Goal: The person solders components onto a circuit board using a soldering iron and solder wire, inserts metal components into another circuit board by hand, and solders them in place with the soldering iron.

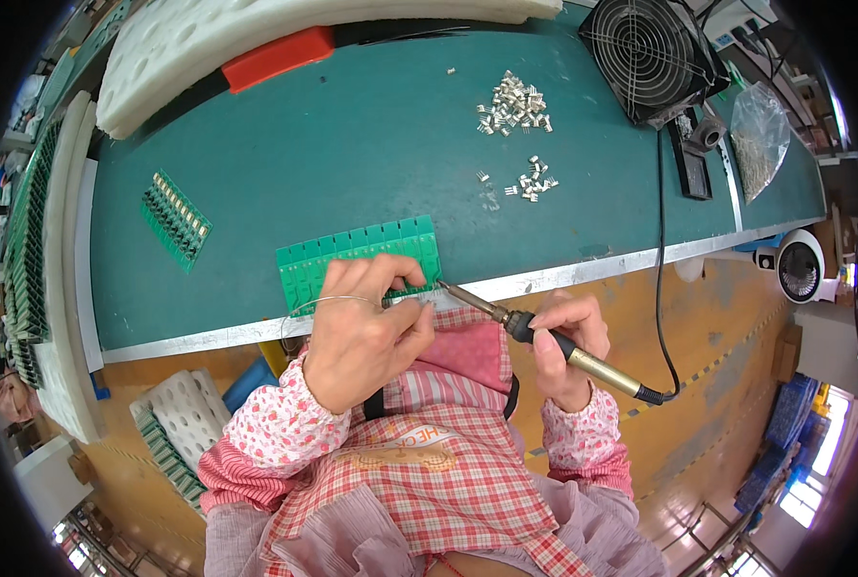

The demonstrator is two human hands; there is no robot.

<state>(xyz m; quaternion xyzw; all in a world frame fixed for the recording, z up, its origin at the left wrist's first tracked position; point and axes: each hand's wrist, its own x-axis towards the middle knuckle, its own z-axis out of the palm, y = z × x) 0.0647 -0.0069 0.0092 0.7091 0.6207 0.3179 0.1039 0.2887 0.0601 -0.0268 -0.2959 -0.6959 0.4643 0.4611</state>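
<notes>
My right grip (571, 341) is closed around the iron (602, 371), whose tip points leftward to the right end of the green board (371, 242); whether the tip touches it, I cannot tell. The board lies on the desk (256, 154), partly beneath my left grip (363, 332) and reaching beyond it. The left fingers are curled, thumb near the index; I cannot tell what, if anything, they pinch. A thin wire (333, 297) crosses that grip, its ends hard to follow.

The writing I can make out is on the apron (448, 423), nearer me than both grips: curved lettering above an orange print, partly lost in the folds.

My left grip hides much of the board's near edge. Beyond the right grip, a pile of small metal parts (513, 104) and a loose cluster (534, 181) are too small to make out singly. Farther off to its right, the fan (643, 48) is cut off by the view's dark rim, and the clear bag (760, 144) has contents I cannot distinguish. Left of my left grip lies a second board (176, 219).
</notes>
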